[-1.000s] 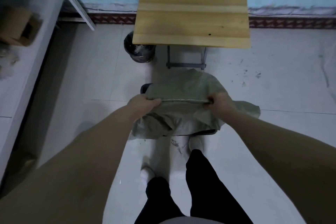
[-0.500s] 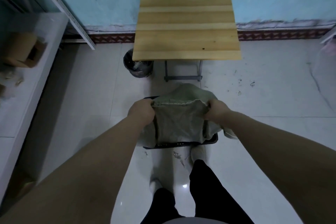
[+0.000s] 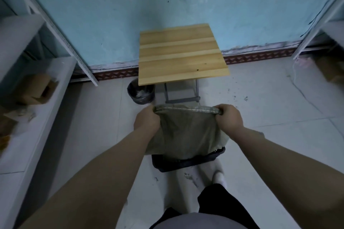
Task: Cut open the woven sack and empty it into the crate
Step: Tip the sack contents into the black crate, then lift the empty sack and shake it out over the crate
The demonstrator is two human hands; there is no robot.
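Note:
A grey-green woven sack [image 3: 188, 134] hangs stretched between my two hands, its stitched seam edge uppermost and level. My left hand [image 3: 147, 122] grips the seam's left corner, and my right hand [image 3: 229, 119] grips the right corner. The sack's lower end drops into a dark plastic crate [image 3: 188, 162] on the floor just in front of my feet. Only the crate's near rim and wall show below the cloth; its inside is hidden.
A small wooden folding table [image 3: 181, 54] stands beyond the sack against the blue wall. A black bin [image 3: 141, 93] sits at its left foot. White shelving [image 3: 28, 102] with a cardboard box [image 3: 40, 89] runs along the left, more shelving at far right.
Both hands have lifted the sack's seam edge higher, so the sack now hangs upright and taut over the crate. The view has tilted up, showing more wall.

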